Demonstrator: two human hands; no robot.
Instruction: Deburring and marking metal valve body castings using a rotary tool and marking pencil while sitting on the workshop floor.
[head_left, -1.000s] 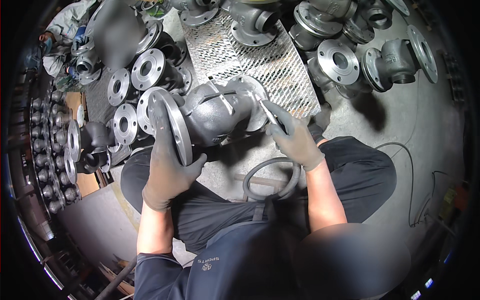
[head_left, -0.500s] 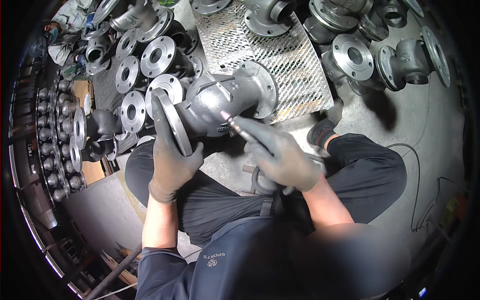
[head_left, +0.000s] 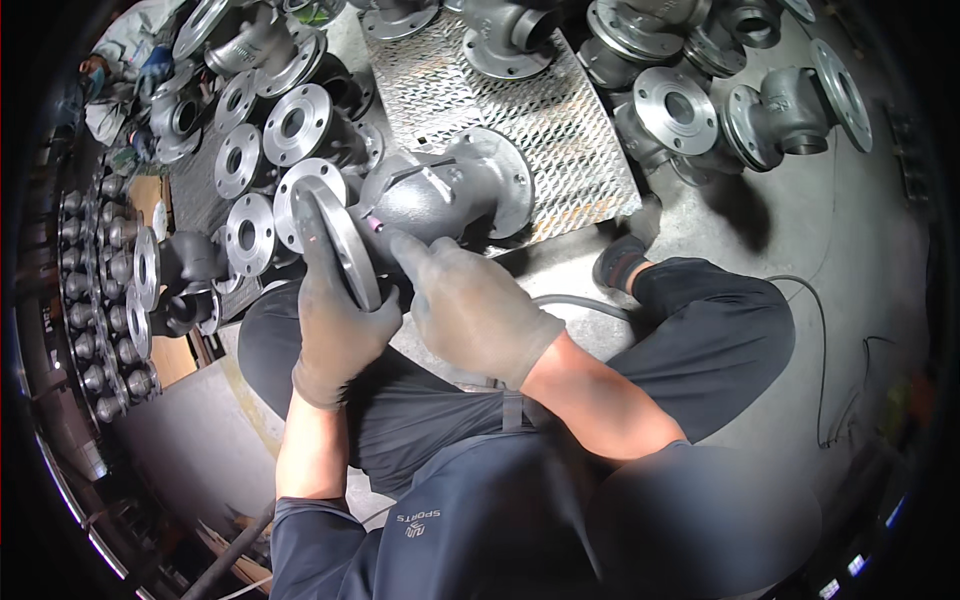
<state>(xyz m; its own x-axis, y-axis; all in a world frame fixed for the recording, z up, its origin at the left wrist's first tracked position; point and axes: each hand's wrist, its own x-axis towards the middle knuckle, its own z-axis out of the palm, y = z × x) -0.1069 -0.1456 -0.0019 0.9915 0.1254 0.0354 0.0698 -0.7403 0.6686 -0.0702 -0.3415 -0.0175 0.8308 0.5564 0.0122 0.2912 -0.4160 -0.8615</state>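
Note:
A grey cast metal valve body (head_left: 425, 205) with a round flange at each end lies tilted before me, its far end at the edge of the metal plate. My gloved left hand (head_left: 335, 320) grips the near-left flange (head_left: 352, 258), fingers along its outer face and thumb on the rim side. In my gloved right hand (head_left: 480, 305) is a slim die grinder, mostly hidden by the fingers. Its pink grinding tip (head_left: 375, 224) is at the neck of the casting, just behind that flange. Whether the tip touches the metal I cannot tell.
The tread-patterned metal plate (head_left: 575, 170) bears more castings at its far end. Flanged valve bodies crowd the left (head_left: 292, 125) and the right (head_left: 675, 110). A dark hose (head_left: 585, 303) runs by my legs. Smaller metal parts (head_left: 88, 290) stand in rows at far left.
My right hand has swung left with the die grinder, bringing its tip from the body's middle to the neck by the flange. My left hand keeps its grip. The whole view has shifted slightly.

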